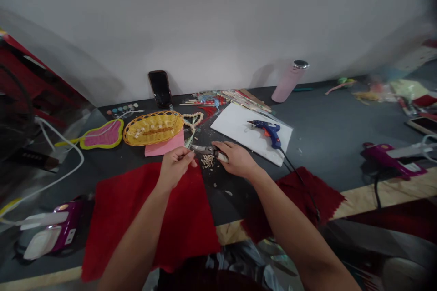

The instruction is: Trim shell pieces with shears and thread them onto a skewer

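Pliers (204, 149) with a curved metal head and a pale handle lie within the curled fingers of the right hand (235, 158), low over the dark, smooth worktop (307, 122). Facing them, the left hand (175, 163) pinches a tiny pale piece (193, 152) near the metal tip. Just below the tool spreads a pile of small, pale, chunky bits (207, 161). Soft red cloth (184, 209) lies beneath the left forearm. Beyond the left hand, an oval, woven yellow basket (153, 128) overlaps a flat pink sheet (167, 145); right of the pliers, a blue glue gun (269, 132) rests on a white rectangular board (232, 122).
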### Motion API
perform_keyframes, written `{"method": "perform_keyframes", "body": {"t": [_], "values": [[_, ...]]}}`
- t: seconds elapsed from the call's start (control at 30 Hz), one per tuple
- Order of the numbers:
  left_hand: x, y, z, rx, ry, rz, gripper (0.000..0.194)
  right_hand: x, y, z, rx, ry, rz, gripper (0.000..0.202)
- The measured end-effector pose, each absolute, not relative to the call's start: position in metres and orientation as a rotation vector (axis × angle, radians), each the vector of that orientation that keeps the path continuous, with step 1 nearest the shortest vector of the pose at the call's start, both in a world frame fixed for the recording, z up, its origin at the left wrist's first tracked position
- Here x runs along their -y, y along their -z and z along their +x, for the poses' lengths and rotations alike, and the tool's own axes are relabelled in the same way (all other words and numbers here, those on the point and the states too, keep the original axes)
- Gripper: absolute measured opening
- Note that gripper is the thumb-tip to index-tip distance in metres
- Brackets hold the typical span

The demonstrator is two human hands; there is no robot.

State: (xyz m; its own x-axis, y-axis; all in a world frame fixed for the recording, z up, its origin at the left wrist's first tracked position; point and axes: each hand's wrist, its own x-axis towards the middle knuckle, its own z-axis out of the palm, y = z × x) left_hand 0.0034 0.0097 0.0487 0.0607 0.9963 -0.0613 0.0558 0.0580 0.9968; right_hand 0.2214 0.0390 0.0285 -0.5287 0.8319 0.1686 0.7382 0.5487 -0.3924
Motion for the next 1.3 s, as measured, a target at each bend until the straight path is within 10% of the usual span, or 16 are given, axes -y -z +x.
{"method": "perform_keyframes", "body": {"t": [1.3], "values": [[-0.011, -0.050, 0.000, -1.093, -1.013, 1.127, 0.021, -0.038, -0.032, 0.223, 2.454, -0.388, -1.246, 0.053]]}}
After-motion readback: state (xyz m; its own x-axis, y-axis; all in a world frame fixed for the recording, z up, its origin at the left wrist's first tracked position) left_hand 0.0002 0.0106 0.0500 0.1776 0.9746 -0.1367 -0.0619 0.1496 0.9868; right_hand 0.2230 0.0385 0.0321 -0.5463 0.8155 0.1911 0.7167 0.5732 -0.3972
